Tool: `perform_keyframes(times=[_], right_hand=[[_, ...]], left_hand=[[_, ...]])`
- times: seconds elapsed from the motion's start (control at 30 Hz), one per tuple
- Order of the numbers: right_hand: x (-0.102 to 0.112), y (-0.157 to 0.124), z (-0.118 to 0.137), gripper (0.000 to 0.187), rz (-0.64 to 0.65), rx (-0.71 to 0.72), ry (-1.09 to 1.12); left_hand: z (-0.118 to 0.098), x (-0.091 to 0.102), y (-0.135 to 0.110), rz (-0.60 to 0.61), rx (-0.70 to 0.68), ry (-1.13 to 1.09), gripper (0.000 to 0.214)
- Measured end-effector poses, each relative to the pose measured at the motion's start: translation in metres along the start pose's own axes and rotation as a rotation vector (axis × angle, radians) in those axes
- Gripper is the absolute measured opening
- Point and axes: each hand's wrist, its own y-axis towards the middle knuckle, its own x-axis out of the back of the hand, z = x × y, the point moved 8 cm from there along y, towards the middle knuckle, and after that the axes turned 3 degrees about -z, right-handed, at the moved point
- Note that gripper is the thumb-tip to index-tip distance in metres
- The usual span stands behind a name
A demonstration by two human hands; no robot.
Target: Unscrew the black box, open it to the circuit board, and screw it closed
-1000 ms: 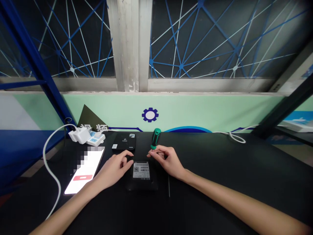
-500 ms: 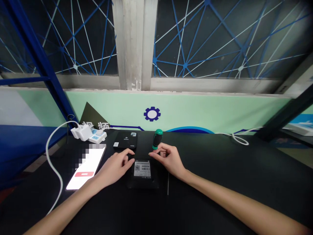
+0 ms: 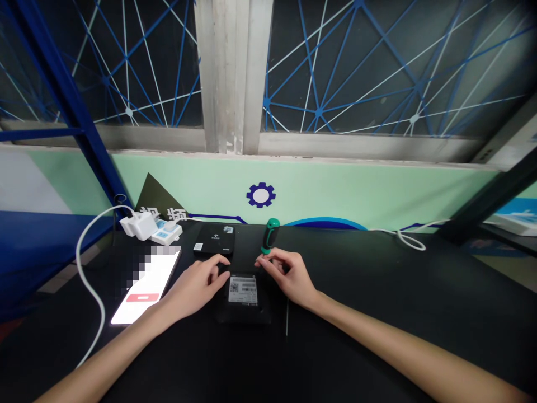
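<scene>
**Left hand** (image 3: 195, 289): held low over the tabletop (image 3: 377, 324), fingers curled and half closed, tips at the far left corner of the nearer box. Whether it had hold of anything could not be told.

**Right hand** (image 3: 291, 277): thumb and forefinger pinched together on the lower end of the handle, remaining fingers loosely curled.

**Screwdriver** (image 3: 271, 235): green-and-black handle, held nearly upright with a slight lean, just beyond the nearer box. Shaft and tip not visible.

**Nearer black box** (image 3: 243, 313): flat, rectangular, lying between the hands, with a white label (image 3: 242, 290) bearing a QR code and barcodes on its upper face.

**Farther black box** (image 3: 213, 240): similar flat unit, just beyond the nearer one, near the tabletop's back edge, with a small white sticker at one corner.

**Smartphone** (image 3: 146, 285): lying left of the left hand, screen lit, red button showing, upper part pixelated.

**White plug charger** (image 3: 140, 225): seated on a white power strip (image 3: 166, 233) at the back left, a white cable (image 3: 86, 285) looping forward from it.

**Coiled white cable** (image 3: 409, 239): at the back right.

**Behind**: pale green wall (image 3: 356, 190) with a blue gear emblem (image 3: 260, 195), below a window with blue-and-white netting (image 3: 356, 67).
</scene>
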Motion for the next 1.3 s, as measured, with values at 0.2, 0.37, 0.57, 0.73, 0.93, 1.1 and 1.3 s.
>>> perform_keyframes(times=[0.2, 0.37, 0.57, 0.73, 0.93, 1.1, 1.3], right_hand=[[0.001, 0.001, -0.002, 0.036, -0.031, 0.021, -0.024], [0.001, 0.002, -0.017, 0.04, -0.066, -0.102, 0.11], [-0.001, 0.001, -0.017, 0.041, -0.051, -0.134, 0.175], [-0.001, 0.001, -0.015, 0.037, -0.035, -0.12, 0.159], [-0.001, 0.001, -0.008, 0.037, -0.009, -0.076, 0.135], [0.0, 0.001, -0.001, 0.036, 0.0, -0.036, 0.077], [0.002, 0.002, -0.004, 0.033, -0.054, 0.001, 0.05]], left_hand=[[-0.003, 0.001, -0.001, -0.007, -0.006, 0.004, 0.039], [-0.003, 0.002, -0.001, -0.009, -0.004, 0.0, 0.04], [-0.001, 0.0, 0.0, -0.009, -0.01, -0.002, 0.039], [-0.002, 0.001, -0.001, -0.009, -0.012, -0.008, 0.038], [-0.003, 0.001, -0.001, -0.007, -0.018, -0.009, 0.038], [-0.002, 0.001, -0.001, -0.007, -0.019, -0.004, 0.037], [-0.002, 0.0, 0.0, -0.003, -0.008, 0.022, 0.036]])
